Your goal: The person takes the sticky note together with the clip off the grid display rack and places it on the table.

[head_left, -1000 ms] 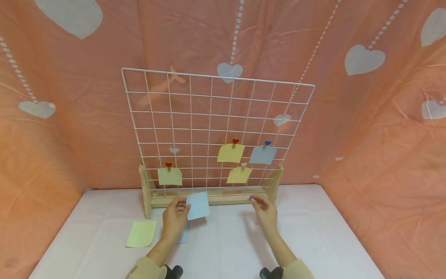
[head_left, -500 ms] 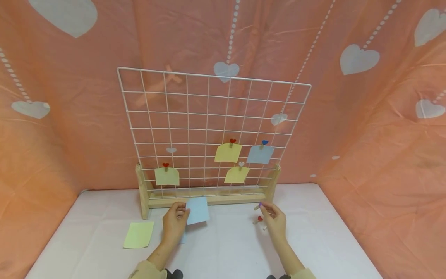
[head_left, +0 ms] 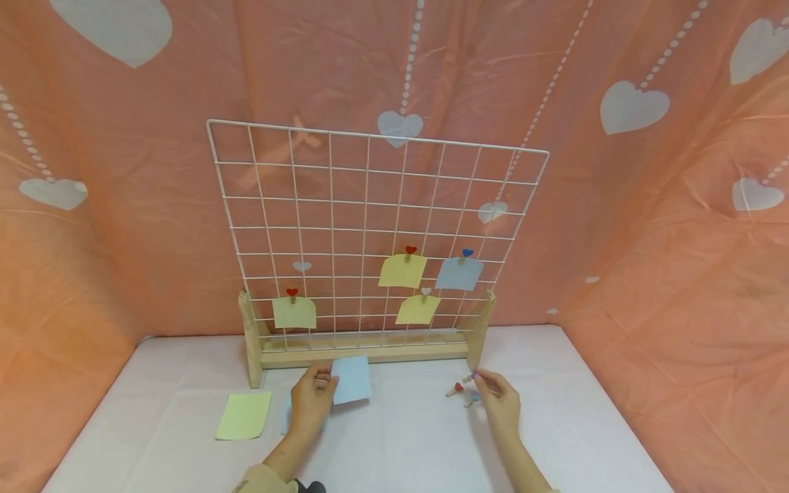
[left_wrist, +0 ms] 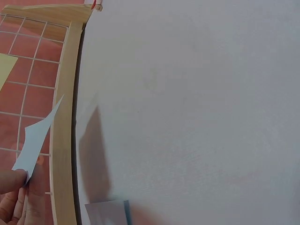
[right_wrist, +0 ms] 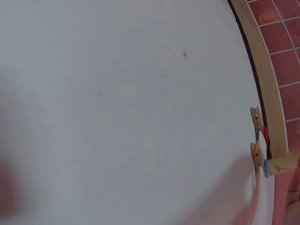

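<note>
My left hand (head_left: 313, 394) pinches a light blue sticky note (head_left: 351, 380) by its left edge, in front of the wire grid's base. In the left wrist view the note (left_wrist: 33, 143) looks curved, thumb and fingers at its lower end. My right hand (head_left: 501, 402) pinches a small wooden clothespin with a purple heart (head_left: 474, 374) between thumb and fingertips, low over the table. Close by lie a clothespin with a red heart (head_left: 455, 389) and one with a blue heart (head_left: 472, 398). More blue notes (head_left: 286, 415) lie partly hidden under my left hand.
A white wire grid (head_left: 368, 205) stands in a wooden base (head_left: 370, 354) at the back. Several yellow, green and blue notes hang on it from heart clothespins. A yellow-green note pad (head_left: 243, 415) lies left on the white table (head_left: 407, 445). Orange curtain (head_left: 653, 260) surrounds it.
My right hand has moved right and down towards the table with the purple-heart clothespin, uncovering the red and blue ones. My left hand has lowered slightly with the blue note.
</note>
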